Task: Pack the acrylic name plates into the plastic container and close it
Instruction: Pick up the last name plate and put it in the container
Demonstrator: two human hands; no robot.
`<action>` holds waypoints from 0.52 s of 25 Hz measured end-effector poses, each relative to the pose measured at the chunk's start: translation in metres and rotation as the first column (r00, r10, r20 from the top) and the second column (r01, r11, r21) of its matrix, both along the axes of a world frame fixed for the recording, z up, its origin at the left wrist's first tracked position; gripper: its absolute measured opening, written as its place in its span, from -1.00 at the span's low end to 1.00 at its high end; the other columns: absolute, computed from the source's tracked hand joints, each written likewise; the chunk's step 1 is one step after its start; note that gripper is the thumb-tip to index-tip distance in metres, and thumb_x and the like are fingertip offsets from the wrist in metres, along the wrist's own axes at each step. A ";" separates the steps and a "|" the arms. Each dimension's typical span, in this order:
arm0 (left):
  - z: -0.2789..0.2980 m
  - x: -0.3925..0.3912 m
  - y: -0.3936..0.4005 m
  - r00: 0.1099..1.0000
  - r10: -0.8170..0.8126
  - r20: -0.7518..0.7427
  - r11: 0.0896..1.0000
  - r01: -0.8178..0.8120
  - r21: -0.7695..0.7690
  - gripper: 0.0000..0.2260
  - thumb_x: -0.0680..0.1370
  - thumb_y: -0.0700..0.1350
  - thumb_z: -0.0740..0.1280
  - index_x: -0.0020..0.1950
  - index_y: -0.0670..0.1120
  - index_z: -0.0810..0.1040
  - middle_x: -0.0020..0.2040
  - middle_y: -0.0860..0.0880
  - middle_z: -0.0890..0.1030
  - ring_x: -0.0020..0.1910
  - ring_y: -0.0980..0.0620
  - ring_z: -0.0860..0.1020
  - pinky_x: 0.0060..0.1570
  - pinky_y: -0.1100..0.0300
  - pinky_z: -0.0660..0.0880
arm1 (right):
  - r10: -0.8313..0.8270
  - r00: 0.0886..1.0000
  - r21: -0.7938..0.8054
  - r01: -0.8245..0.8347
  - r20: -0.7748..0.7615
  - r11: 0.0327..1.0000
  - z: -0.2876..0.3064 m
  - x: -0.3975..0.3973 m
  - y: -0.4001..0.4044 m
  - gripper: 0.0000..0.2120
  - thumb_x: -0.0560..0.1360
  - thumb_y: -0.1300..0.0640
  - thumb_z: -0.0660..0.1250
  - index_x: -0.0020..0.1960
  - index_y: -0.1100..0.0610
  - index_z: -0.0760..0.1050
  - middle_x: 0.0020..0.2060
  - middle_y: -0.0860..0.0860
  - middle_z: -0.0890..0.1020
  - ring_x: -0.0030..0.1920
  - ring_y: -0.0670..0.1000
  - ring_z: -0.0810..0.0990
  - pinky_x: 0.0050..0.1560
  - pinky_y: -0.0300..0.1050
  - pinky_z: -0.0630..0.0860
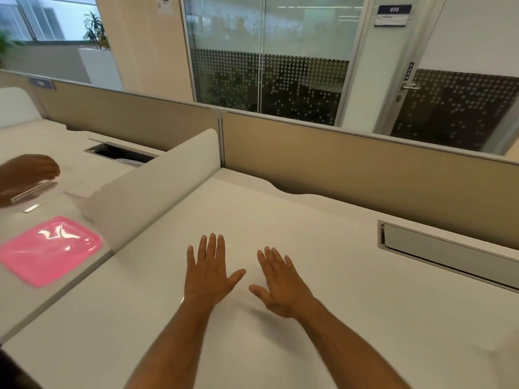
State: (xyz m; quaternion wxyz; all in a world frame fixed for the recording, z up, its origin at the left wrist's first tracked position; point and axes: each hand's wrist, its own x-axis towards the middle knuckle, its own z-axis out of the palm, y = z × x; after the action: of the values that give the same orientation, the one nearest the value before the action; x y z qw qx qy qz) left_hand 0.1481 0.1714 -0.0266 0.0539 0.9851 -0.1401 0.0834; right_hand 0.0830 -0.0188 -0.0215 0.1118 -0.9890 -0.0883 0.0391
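Note:
My left hand (209,269) and my right hand (280,284) lie flat and side by side on the white desk (323,248), palms down, fingers spread, holding nothing. On the neighbouring desk at the far left lies a pink plastic lid (49,249), blurred. Above it, another person's hand (28,175) holds a clear acrylic name plate (33,190). A second small clear plate (31,208) lies just below it. The container's body is not visible.
A low white curved divider (157,181) separates my desk from the left one. Beige partition panels (365,169) run along the back. A cable tray flap (449,254) sits at my right, an open cable slot (120,153) on the left desk.

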 end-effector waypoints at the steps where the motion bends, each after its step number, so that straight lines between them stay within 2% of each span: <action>1: 0.000 0.003 0.007 1.000 0.015 -0.004 1.000 -0.015 0.004 -0.11 0.44 0.44 -0.02 0.56 -0.16 0.14 0.56 -0.17 0.23 0.55 -0.19 0.14 0.46 -0.25 0.09 | 0.025 1.000 0.001 -0.025 0.001 1.000 0.001 0.008 0.008 -0.12 0.40 -0.39 -0.33 0.60 0.06 -0.26 0.59 0.02 -0.23 0.57 0.01 -0.31 0.56 0.06 -0.29; 3: -0.001 0.006 0.018 0.999 0.040 -0.028 0.999 -0.039 0.023 -0.15 0.46 0.38 0.12 0.57 -0.16 0.11 0.56 -0.16 0.23 0.55 -0.18 0.14 0.47 -0.25 0.11 | 0.070 0.998 -0.021 -0.069 0.005 0.997 0.001 0.024 0.023 -0.12 0.39 -0.38 -0.36 0.60 0.06 -0.23 0.59 0.03 -0.20 0.57 0.02 -0.29 0.55 0.06 -0.29; 5: -0.001 0.010 0.026 0.996 0.066 -0.066 0.998 -0.064 0.025 -0.18 0.48 0.32 0.20 0.58 -0.13 0.07 0.56 -0.11 0.23 0.55 -0.15 0.14 0.46 -0.16 0.14 | 0.116 0.993 -0.069 -0.115 0.005 0.991 0.002 0.040 0.037 -0.23 0.52 -0.33 -0.26 0.60 0.07 -0.20 0.60 0.04 -0.17 0.58 0.04 -0.26 0.56 0.09 -0.26; 8: 0.005 0.014 0.032 0.991 0.102 -0.084 0.995 -0.102 0.006 -0.31 0.47 0.27 0.25 0.50 -0.05 0.24 0.40 -0.03 0.45 0.36 -0.08 0.39 0.23 0.01 0.39 | 0.190 0.982 -0.091 -0.187 0.022 0.978 0.004 0.062 0.053 -0.38 0.66 -0.12 -0.02 0.61 0.09 -0.12 0.60 0.05 -0.10 0.59 0.05 -0.19 0.57 0.14 -0.16; 11: 0.011 0.018 0.035 0.971 0.161 -0.175 0.972 -0.187 -0.142 -0.49 0.46 0.22 0.30 0.35 0.03 0.43 0.23 0.04 0.58 0.19 -0.02 0.52 0.09 0.10 0.46 | 0.260 0.965 -0.108 -0.256 0.023 0.961 0.006 0.080 0.064 -0.44 0.67 -0.03 0.01 0.60 0.08 -0.05 0.60 0.04 -0.05 0.59 0.04 -0.14 0.57 0.12 -0.12; 13: 0.013 0.021 0.036 0.942 0.215 -0.259 0.920 -0.284 -0.271 -0.63 0.43 0.15 0.35 0.19 0.06 0.56 0.09 0.06 0.65 0.06 0.00 0.60 0.03 0.12 0.53 | 0.300 0.954 -0.120 -0.296 0.022 0.948 0.006 0.088 0.070 -0.47 0.67 0.03 0.03 0.59 0.08 -0.01 0.60 0.03 -0.02 0.59 0.04 -0.12 0.57 0.12 -0.09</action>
State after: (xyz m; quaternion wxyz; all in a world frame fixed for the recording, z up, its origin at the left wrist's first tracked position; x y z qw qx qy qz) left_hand 0.1691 0.2070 -0.0132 0.2095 0.9778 0.0089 -0.0013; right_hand 0.1705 0.0509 -0.0160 0.0454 -0.9697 -0.2365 0.0409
